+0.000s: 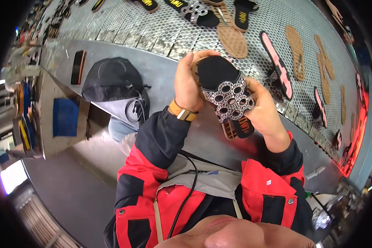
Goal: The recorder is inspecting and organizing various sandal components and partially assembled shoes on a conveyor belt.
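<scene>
Two hands (189, 84) (263, 110) hold one black jewelled sandal (226, 93); one dark backpack (113, 80) and one wristwatch (182, 113) show

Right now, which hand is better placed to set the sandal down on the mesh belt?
Probably the right hand: it cups the sandal from the side next to the mesh belt, while the left hand grips the toe end.

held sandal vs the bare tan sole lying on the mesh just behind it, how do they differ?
The held sandal has a black insole and a rhinestone ring strap; the tan sole is bare, with no strap. The held sandal is gripped off the surface between left hand and right hand; the tan sole lies flat on the perforated mesh. Both share a similar outline.
</scene>
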{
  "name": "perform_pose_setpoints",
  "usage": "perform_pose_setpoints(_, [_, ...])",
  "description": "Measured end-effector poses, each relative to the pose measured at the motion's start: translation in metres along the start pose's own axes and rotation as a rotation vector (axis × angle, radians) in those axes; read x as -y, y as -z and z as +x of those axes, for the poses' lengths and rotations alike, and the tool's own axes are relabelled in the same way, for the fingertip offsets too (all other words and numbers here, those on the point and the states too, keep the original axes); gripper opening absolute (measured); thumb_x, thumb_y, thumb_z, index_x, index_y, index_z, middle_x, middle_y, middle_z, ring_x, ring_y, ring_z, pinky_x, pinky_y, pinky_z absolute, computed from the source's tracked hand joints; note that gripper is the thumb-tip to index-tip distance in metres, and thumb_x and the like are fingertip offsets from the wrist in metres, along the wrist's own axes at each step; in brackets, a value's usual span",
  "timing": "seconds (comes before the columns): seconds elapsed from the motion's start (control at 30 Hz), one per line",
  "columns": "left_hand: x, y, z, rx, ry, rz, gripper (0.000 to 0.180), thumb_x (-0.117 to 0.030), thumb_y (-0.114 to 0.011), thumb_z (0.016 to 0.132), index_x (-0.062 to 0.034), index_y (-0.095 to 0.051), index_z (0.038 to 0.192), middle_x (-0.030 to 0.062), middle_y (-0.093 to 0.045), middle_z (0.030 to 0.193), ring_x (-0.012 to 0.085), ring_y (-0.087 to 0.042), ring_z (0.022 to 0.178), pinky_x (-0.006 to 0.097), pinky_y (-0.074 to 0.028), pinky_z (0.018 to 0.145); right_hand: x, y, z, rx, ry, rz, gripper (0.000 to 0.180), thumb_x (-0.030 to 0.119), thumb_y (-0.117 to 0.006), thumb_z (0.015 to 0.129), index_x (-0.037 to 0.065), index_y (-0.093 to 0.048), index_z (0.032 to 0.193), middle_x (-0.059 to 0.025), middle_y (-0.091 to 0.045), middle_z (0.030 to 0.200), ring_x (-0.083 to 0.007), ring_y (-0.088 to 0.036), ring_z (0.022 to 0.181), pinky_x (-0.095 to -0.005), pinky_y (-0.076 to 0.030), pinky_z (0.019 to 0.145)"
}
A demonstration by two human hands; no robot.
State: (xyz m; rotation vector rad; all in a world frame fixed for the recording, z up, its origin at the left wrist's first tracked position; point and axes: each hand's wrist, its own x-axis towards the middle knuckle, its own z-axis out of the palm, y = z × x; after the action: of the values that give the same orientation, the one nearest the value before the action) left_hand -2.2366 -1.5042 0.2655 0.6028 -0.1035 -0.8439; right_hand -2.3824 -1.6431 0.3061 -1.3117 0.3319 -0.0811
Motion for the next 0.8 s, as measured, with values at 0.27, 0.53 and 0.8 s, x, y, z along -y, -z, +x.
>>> perform_pose_setpoints(0.27, [0.013,-0.015,-0.007,0.060,-0.115,-0.062,0.052,-0.034,-0.028,0.109,0.0046,-0.062,0.119,0.0223,-0.071,0.112,0.0378,-0.070,0.109,0.056,-0.058,0.101,0.003,0.000,-0.012,0.008,-0.043,-0.191,0.025,0.002,-0.070,0.095,-0.004,-0.067,0.119,-0.0059,-0.074,0.108,-0.0106,-0.069,0.098,-0.0288,-0.055,0.088])
perform_pose_setpoints(0.53, [0.022,-0.019,-0.011,0.104,-0.106,-0.088,0.048,-0.037,-0.032,0.109,0.0010,-0.060,0.117,0.0209,-0.067,0.110,0.0379,-0.068,0.110,0.058,-0.056,0.103,-0.001,0.009,-0.015,0.010,-0.065,-0.130,0.029,0.002,-0.070,0.095,-0.005,-0.067,0.123,-0.0069,-0.074,0.111,-0.0115,-0.069,0.102,-0.0290,-0.055,0.091])
perform_pose_setpoints(0.8, [0.031,-0.022,-0.014,0.128,-0.120,-0.080,0.048,-0.037,-0.032,0.109,0.0017,-0.060,0.115,0.0211,-0.067,0.111,0.0383,-0.068,0.110,0.058,-0.056,0.102,0.002,0.011,-0.021,-0.020,-0.035,-0.168,0.031,-0.002,-0.070,0.091,-0.005,-0.069,0.121,-0.0062,-0.075,0.110,-0.0119,-0.069,0.101,-0.0296,-0.054,0.092])
